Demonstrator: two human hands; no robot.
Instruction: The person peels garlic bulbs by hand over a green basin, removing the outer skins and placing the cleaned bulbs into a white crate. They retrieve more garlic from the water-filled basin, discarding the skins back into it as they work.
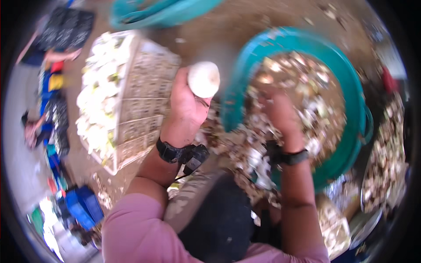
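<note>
My left hand (189, 105) is closed around a peeled white onion (204, 80), held up between the plastic crate and the tub. My right hand (279, 110) is motion-blurred over the teal plastic tub (350, 75). Whether anything is in its fingers is too blurred to tell. Brown murky-looking contents fill the tub, with onion skins and pieces (315, 110) through them. More loose onion skins (236, 141) are heaped along the tub's near left side. Left of my left hand, a pale slatted crate (141, 98) is piled with peeled white onions (102, 95).
Another teal tub (164, 16) stands at the top. Blue crates (84, 207) lie at lower left. Two other people (33, 131) are near dark filled sacks or crates (57, 125) at far left. A heap of onions or skins (383, 161) lies at far right.
</note>
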